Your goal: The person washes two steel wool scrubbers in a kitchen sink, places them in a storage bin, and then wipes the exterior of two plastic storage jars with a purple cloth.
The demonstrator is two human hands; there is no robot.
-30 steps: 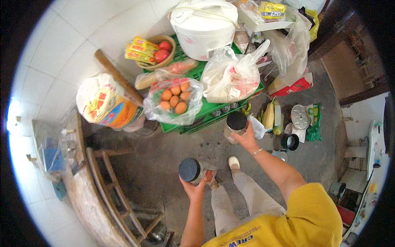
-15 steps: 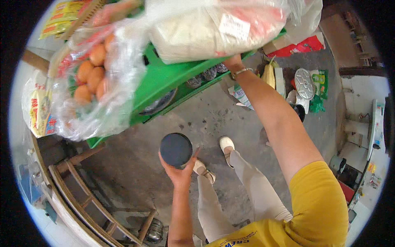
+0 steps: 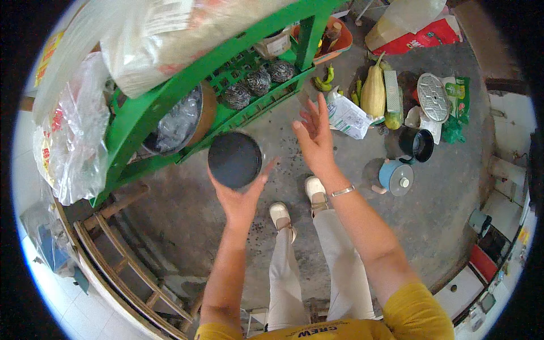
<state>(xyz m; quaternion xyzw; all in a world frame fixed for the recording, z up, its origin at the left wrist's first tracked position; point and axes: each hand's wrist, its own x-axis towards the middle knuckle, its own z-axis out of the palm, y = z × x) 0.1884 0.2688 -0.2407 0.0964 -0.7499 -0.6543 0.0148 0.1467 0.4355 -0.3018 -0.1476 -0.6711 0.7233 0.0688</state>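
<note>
My left hand is wrapped round a container with a round black lid, seen from above. A see-through edge shows beside the lid; its contents are hidden. To its right, my right hand hangs in the air with nothing in it, fingers apart and pointing away from me. In front of both hands stands a green plastic rack. On its lower shelf lie several steel wool balls and a round pot with clear plastic in it. A white printed packet lies on the floor beyond my right hand.
A large plastic sack sits on the rack's top. On the floor at right are a pale gourd, a steamer plate, a black pot and a blue lidded pot. A wooden ladder-like frame leans at left.
My right hand has come off the rack and drawn back towards the middle, now bare. The left hand has lifted the container slightly further forward. The view has shifted, showing more of the lower shelf.
</note>
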